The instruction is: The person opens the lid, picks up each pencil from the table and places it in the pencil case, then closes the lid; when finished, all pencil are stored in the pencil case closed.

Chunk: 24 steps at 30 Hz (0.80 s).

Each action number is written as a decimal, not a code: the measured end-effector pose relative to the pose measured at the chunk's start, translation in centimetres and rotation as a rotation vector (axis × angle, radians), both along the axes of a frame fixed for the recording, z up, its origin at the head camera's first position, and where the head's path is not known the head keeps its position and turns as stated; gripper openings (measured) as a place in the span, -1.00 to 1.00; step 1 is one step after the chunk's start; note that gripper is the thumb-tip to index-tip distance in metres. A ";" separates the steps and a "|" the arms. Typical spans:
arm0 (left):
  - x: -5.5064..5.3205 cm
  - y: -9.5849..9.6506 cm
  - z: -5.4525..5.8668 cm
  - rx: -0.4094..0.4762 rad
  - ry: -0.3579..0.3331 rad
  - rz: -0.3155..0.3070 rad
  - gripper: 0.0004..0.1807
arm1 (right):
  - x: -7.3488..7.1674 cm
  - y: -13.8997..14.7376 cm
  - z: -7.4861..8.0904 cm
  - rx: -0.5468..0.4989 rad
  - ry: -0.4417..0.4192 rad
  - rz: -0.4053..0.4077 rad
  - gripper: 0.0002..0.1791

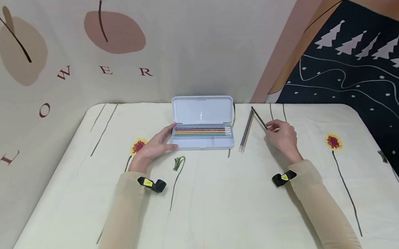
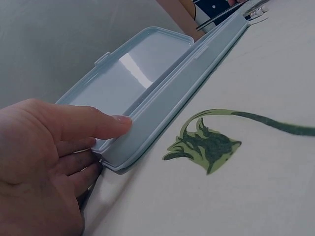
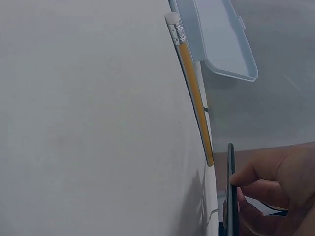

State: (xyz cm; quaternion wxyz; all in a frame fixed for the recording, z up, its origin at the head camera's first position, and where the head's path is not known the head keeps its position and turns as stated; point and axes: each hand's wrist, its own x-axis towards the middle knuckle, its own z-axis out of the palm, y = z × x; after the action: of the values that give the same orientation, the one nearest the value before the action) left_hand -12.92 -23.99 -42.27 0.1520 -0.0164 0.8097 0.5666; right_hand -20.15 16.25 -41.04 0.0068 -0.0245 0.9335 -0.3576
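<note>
A light blue pencil case (image 1: 192,143) lies open on the table, its lid (image 1: 202,110) tilted back. Several coloured pencils (image 1: 200,131) lie side by side in its rear compartment. My left hand (image 1: 153,147) grips the case's left end, the thumb on its front wall (image 2: 162,113) and the other fingers round the side. To the right of the case, my right hand (image 1: 283,139) pinches a dark pencil (image 1: 259,118), held at a slant. Between that hand and the case lie a few loose pencils, one of them yellow (image 3: 196,101), with white erasers towards me.
A pale cloth printed with flowers (image 1: 333,141) covers the table (image 1: 208,202). Behind the table hangs a light patterned curtain (image 1: 198,43), and a dark one with white trees (image 1: 355,77) hangs at the right.
</note>
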 end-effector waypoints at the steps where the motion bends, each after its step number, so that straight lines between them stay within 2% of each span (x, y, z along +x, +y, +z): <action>1: 0.0 0.0 0.0 0.001 0.005 -0.003 -0.07 | 0.1 0.1 0.0 -0.006 0.012 0.008 -0.70; 7: 0.0 0.1 0.0 0.008 -0.003 -0.002 -0.06 | 0.4 0.2 0.2 -0.036 0.043 0.057 -0.72; 13: 0.0 0.1 0.0 0.012 -0.009 0.000 -0.06 | 0.8 0.0 0.3 -0.099 0.081 0.138 -0.71; 20: -0.1 0.0 0.0 -0.001 -0.002 -0.002 -0.06 | 0.7 -0.7 0.2 -0.163 0.154 0.234 -0.76; 24: 0.0 -0.1 0.0 -0.004 0.005 -0.005 -0.06 | 0.6 -1.3 0.1 -0.195 0.159 0.269 -0.77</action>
State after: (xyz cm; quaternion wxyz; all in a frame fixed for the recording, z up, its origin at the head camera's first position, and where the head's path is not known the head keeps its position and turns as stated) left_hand -12.97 -24.04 -42.24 0.1515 -0.0134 0.8111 0.5647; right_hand -19.52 14.94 -40.92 -0.0216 -0.1780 0.8804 -0.4391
